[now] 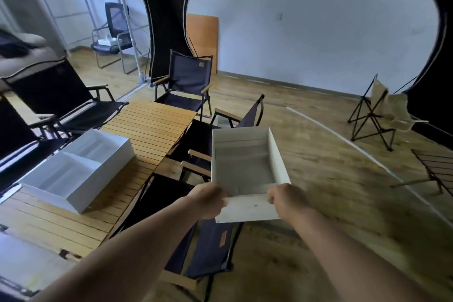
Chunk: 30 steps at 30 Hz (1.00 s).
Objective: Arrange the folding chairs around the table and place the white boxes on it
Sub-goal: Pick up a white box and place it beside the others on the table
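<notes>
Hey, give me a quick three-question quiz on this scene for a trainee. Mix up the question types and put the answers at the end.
1. True or false: the held white box is already resting on the slatted table.
2. Multiple choice: where do the left hand and right hand grip the held white box? A) its near wall B) its far wall C) one long side each
3. Fill in: in this view, the divided white box on the slatted table lies to the ___ of the held white box.

Key: 1 false, it is up in the air to the right of the table; 2 A; 3 left.
</notes>
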Tool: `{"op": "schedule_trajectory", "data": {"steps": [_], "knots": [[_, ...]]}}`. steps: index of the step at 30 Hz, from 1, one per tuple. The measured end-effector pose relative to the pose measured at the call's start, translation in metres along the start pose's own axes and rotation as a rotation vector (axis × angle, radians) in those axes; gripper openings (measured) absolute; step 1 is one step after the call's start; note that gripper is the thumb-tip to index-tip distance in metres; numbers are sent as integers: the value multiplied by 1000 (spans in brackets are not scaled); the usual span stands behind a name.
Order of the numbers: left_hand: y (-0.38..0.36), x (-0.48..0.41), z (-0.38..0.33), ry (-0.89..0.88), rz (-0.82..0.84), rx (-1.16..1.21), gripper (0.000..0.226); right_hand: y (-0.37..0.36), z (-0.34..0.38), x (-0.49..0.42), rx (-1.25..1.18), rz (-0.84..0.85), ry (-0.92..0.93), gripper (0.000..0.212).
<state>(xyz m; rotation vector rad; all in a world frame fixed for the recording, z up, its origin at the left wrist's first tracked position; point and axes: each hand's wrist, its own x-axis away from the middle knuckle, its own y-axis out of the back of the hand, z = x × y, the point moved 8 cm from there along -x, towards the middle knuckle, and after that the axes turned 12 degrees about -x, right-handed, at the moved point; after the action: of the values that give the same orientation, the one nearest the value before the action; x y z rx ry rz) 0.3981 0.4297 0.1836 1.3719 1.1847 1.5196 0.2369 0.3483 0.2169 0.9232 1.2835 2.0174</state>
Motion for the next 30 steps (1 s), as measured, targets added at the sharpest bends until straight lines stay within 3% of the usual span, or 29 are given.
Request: {"op": "schedule_trajectory", "data": {"steps": [12,18,21,30], "knots": [[26,-157,16,85,-7,67,36,55,-57,-155,22,-3,94,23],[49,-228,54,159,15,138,36,89,-54,-255,89,21,187,20],[58,-253,71,183,43,44,34,98,-46,-294,105,71,235,20],[83,-316,109,470,-32,230,42,120,-37,-412,144,166,438,25]]}}
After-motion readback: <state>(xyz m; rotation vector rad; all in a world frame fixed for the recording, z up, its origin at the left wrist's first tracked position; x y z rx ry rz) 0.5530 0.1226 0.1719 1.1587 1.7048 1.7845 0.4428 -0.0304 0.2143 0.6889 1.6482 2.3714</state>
